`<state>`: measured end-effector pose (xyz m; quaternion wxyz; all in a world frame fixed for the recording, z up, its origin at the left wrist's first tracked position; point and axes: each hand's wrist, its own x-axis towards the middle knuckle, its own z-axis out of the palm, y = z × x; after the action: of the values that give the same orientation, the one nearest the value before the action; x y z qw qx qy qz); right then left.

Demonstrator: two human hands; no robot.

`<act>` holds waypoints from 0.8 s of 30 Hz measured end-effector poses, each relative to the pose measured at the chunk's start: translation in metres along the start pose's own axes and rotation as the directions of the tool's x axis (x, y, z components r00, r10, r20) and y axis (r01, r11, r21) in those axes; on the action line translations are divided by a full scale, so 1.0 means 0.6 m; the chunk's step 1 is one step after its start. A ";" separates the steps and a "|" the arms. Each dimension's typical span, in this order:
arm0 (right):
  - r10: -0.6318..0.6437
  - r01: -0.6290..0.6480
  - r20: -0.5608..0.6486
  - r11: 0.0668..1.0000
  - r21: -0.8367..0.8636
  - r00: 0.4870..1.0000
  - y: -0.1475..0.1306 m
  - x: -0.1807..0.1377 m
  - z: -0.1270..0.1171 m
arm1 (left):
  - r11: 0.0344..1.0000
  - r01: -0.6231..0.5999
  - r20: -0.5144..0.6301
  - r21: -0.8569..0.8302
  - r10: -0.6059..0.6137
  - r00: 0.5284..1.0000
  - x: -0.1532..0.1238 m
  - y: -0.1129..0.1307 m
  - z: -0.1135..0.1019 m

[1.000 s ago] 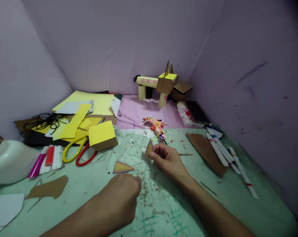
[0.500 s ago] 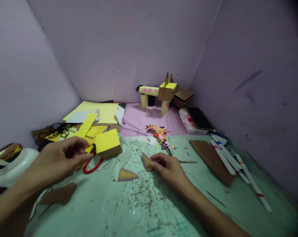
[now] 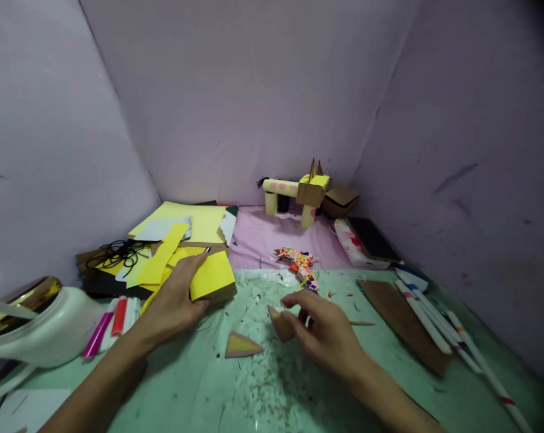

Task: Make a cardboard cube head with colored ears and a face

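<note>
Paper triangle (image 3: 278,322), yellow-faced with a pinkish edge, sits low in the middle of the frame, tilted up off the green mat (image 3: 299,391). The right hand (image 3: 328,340) has it by its right side, fingers curled and closed lightly on it at the tips. A second triangle (image 3: 241,346) lies flat just left of it, apart from both hands.

The left hand (image 3: 175,300), at centre left, lies mostly open across the left edge of the yellow block (image 3: 213,278), fingers stretched over its top. Whether it has a real grip on it cannot be told.

A fingertip hold on one edge looks weak, so the piece could bend or slip down among the scraps littering the mat. The glue gun (image 3: 299,263) lies near, just above the right hand, and a careless reach could catch it. The block leans against loose yellow paper (image 3: 163,260), and shoving it would likely drag those strips along. The left forearm passes close to the markers (image 3: 112,319) and the white jar (image 3: 41,334) at lower left and could knock them.
</note>
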<state>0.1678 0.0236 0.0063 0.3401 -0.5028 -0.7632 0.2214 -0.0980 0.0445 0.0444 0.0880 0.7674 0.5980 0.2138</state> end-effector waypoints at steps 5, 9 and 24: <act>0.281 -0.316 -0.197 0.932 -0.178 0.939 0.026 0.032 -0.061 | 0.987 -0.128 0.006 -0.093 0.129 0.992 0.015 0.064 0.009; 0.495 -0.511 -0.138 0.790 -0.339 0.858 0.045 0.044 -0.081 | 0.978 -0.160 -0.006 -0.132 0.161 0.987 0.034 0.101 0.041; 0.637 -0.673 0.217 0.709 0.212 0.739 0.098 0.122 -0.054 | 0.961 -0.182 -0.285 -0.207 0.119 0.951 0.018 0.073 0.109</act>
<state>0.2089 0.1141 0.0097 0.2564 -0.6730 -0.5160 0.4637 -0.0291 0.0509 0.0055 0.0773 0.7592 0.5149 0.3905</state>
